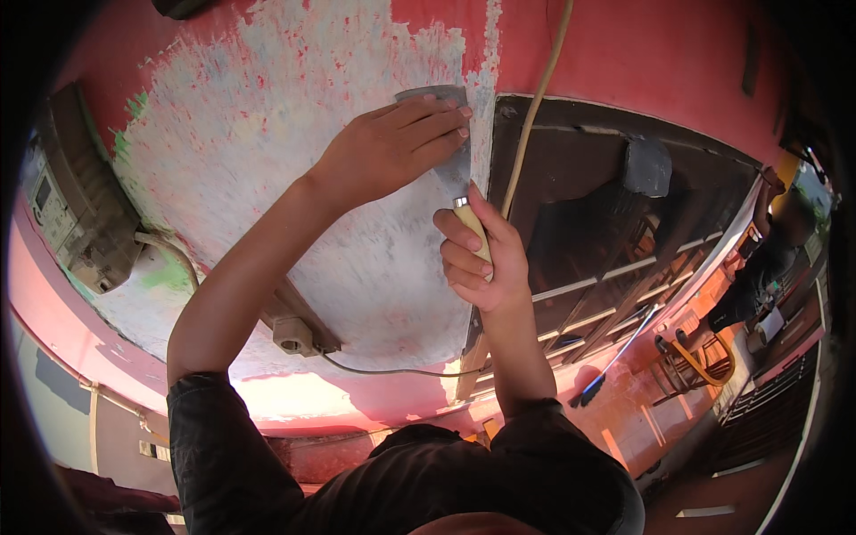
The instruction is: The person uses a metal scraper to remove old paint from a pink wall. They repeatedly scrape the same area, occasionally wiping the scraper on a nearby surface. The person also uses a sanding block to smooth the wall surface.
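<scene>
My right hand [483, 257] grips the pale yellow handle of a putty knife [456, 175], its wide metal blade pointing up along the wall. Across the blade lie the fingers of my left hand [401, 144], flat and pressing on it, covering much of the metal. The blade's broad edge rests at a wall [374, 281] whose red paint is scraped back to a patchy white and grey layer. Red paint [428, 15] still covers the upper part, with ragged borders. Close to the right of the knife runs the frame of a dark window.
An electricity meter [63, 200] juts from the wall at left. A socket box [294, 336] with a cable sits below my left forearm. A beige conduit [535, 107] hangs beside the dark window [575, 194]. At right are a broom [615, 361], a wooden chair [695, 368] and another person [756, 281].
</scene>
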Demonstrator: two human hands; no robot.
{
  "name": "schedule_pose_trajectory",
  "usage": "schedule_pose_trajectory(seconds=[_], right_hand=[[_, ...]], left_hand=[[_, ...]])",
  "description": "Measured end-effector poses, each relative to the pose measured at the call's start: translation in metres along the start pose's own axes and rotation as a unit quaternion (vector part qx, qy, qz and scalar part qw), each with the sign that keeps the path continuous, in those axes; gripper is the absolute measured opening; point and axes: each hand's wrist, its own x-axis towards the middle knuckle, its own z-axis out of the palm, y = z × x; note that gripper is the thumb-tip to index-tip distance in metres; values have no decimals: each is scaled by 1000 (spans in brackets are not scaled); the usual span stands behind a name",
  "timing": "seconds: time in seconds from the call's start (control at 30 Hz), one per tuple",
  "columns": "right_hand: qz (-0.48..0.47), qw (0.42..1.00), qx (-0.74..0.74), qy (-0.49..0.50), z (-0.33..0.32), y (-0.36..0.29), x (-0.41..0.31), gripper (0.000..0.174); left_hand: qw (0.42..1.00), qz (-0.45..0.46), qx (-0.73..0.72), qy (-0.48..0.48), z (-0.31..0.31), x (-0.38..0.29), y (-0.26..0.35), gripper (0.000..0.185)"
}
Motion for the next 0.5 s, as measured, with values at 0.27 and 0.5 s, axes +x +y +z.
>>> schedule_pose_trajectory(seconds=[0.27,0.5], right_hand=[[37,993,48,-99,17,-16,23,47],[18,995,79,-52,29,-16,14,54]], left_hand=[[998,3,31,51,-6,23,-20,32],[996,8,24,86,2,26,-27,29]])
